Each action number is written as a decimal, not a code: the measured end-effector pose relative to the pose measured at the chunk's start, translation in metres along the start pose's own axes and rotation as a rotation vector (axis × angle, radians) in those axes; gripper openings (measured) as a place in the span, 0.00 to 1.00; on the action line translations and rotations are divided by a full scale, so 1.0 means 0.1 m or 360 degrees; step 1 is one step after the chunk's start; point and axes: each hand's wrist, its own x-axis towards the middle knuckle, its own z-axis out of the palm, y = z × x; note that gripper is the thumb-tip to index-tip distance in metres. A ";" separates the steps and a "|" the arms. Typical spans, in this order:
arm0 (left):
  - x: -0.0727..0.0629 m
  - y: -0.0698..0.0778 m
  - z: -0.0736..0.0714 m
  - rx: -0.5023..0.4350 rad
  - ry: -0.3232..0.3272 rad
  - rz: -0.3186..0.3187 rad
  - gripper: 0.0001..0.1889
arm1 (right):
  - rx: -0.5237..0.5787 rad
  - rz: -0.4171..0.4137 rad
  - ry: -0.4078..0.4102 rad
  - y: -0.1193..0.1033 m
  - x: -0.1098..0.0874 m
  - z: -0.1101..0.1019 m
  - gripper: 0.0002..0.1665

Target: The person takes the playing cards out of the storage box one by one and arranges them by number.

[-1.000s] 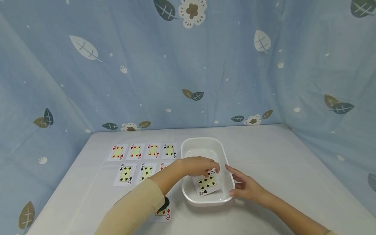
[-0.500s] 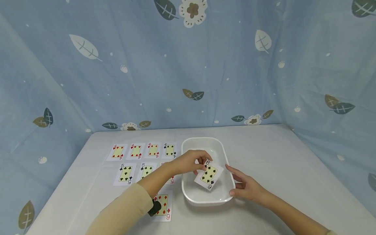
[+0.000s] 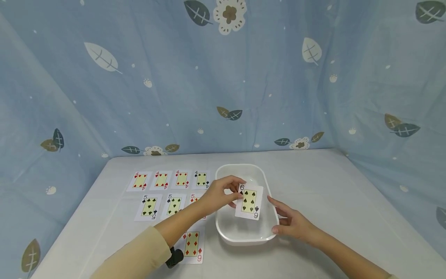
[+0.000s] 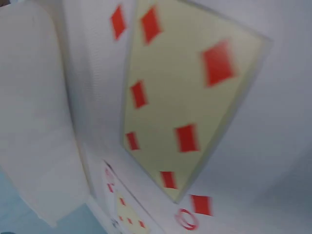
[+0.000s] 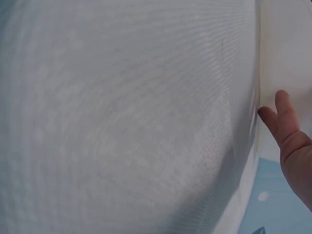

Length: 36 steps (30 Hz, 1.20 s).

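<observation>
My left hand (image 3: 219, 195) pinches a six of spades (image 3: 249, 202) by its left edge, face up and slightly tilted, over the white plastic tub (image 3: 240, 243). Against the tub's right side rests my right hand (image 3: 292, 221), thumb near the front corner and fingers up at the rim. The right wrist view shows two digits of the right hand (image 5: 292, 139) laid against the pale tub wall (image 5: 287, 53). A six of diamonds (image 3: 192, 245) lies on the table below my left forearm and fills much of the left wrist view, beside the tub's wall (image 4: 34, 112).
Four-value cards stand in a back row, from a four of hearts (image 3: 140, 181) to a black four (image 3: 201, 179). In front lie a five of clubs (image 3: 149, 207), a five of spades (image 3: 174, 205) and a partly covered five of diamonds (image 3: 194, 198). A patterned blue curtain (image 3: 265, 77) hangs behind the table.
My left hand has lifted the six of spades off the tub's bottom and drawn it slightly left, turning it more upright. My right hand has stayed at the tub's side.
</observation>
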 end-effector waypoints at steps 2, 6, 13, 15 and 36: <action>-0.03 -0.01 -0.01 -0.0021 0.0024 0.0008 0.20 | 0.0002 0.0003 0.0006 0.00 0.00 0.00 0.48; -0.10 -0.02 -0.03 -0.0046 0.0073 -0.0020 0.21 | 0.0021 0.0004 0.0006 0.00 0.00 0.00 0.49; -0.25 0.01 -0.11 -0.0033 0.0116 0.0029 0.21 | -0.0007 0.0013 0.0020 0.01 0.00 -0.01 0.49; -0.30 0.02 -0.16 -0.0026 0.0115 0.0044 0.21 | 0.0003 0.0010 0.0013 0.01 0.00 -0.02 0.49; -1.07 -0.10 -0.64 -0.0056 0.0295 -0.0057 0.22 | 0.0092 0.0026 -0.0033 0.02 -0.01 -0.03 0.49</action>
